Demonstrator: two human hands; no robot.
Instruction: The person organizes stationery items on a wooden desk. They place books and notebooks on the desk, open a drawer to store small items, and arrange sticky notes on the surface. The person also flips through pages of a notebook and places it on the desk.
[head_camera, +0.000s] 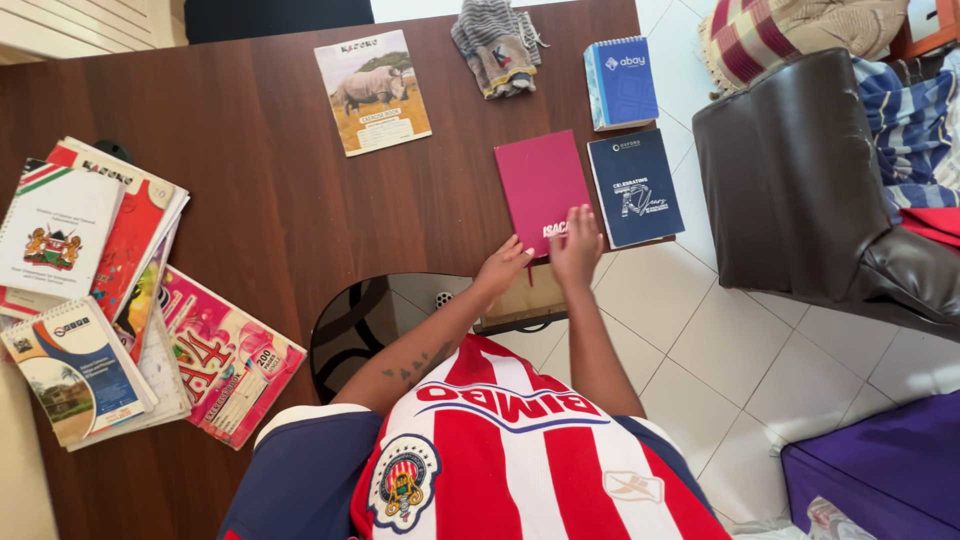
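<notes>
Head view: both hands, left hand (503, 264) and right hand (577, 245), rest open-palmed on the near edge of the magenta hardcover notebook (541, 187) at the dark wooden surface's (270, 180) near-right edge, where a careless nudge could tip it floorward.

Head view. No packages, signs or screens show; 3 labels lie on the tabletop (270, 190).

1. Name panel (379, 131): a pale rectangle printed low on the cover of the exercise book (372, 90) with the animal picture, at the far middle of the tabletop.
2. Tag (498, 57): a small red and dark patch on the grey striped cloth (497, 45), at the far edge, right of the exercise book.
3. Strip label (234, 402): a pale, narrow panel along one edge of the pink exercise book (225, 360), near left, tilted, with a small round white badge (267, 361) just beside it.
</notes>
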